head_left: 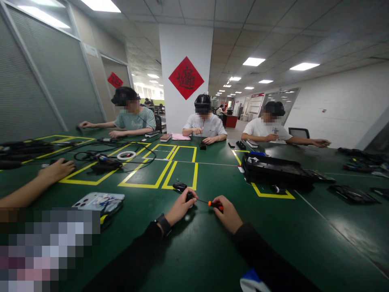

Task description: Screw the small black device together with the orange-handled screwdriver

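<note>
My left hand is closed around a small black part, mostly hidden by the fingers. In my right hand is a screwdriver with an orange and black handle, gripped between thumb and fingers. Its thin shaft points left and its tip meets or nearly meets the black part; exact contact is too small to tell. Just beyond my left hand lies another small black cylindrical piece on the green table. A dark band circles my left wrist.
Yellow tape rectangles mark the table. A long black case stands at right, dark parts beyond it. Cables and a white tape roll lie left, near a light-coloured case. A neighbour's hand rests at left; three people sit opposite.
</note>
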A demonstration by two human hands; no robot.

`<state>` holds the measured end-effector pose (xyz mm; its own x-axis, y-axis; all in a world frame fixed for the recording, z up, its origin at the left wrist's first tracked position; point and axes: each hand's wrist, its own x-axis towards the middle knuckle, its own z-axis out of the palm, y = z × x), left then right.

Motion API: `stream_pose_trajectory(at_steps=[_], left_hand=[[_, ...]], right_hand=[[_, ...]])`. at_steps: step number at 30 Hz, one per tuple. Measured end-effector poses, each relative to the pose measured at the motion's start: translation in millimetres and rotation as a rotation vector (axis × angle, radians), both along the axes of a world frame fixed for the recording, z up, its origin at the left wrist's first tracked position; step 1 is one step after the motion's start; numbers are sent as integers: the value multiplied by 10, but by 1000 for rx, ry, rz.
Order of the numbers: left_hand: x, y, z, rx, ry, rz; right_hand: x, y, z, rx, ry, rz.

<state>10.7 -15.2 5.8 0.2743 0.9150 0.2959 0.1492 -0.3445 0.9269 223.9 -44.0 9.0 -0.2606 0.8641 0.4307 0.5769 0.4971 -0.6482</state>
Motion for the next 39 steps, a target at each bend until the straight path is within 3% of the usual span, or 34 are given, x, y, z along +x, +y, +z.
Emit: stream_pose_trajectory(at_steps=[15,23,29,39], left_hand=[[-2,3,9,18,3,-12],[-3,-5,31,13,9,4],[5,-12,42,13,2,-9],[2,2,17,13,0,-21]], right_hand=[[-5,0,-26,26,-107,-103],[-41,-55,-2,-51,-29,43],[-29,-53,42,27,-108,10],[-37,-58,22,6,-109,7]])
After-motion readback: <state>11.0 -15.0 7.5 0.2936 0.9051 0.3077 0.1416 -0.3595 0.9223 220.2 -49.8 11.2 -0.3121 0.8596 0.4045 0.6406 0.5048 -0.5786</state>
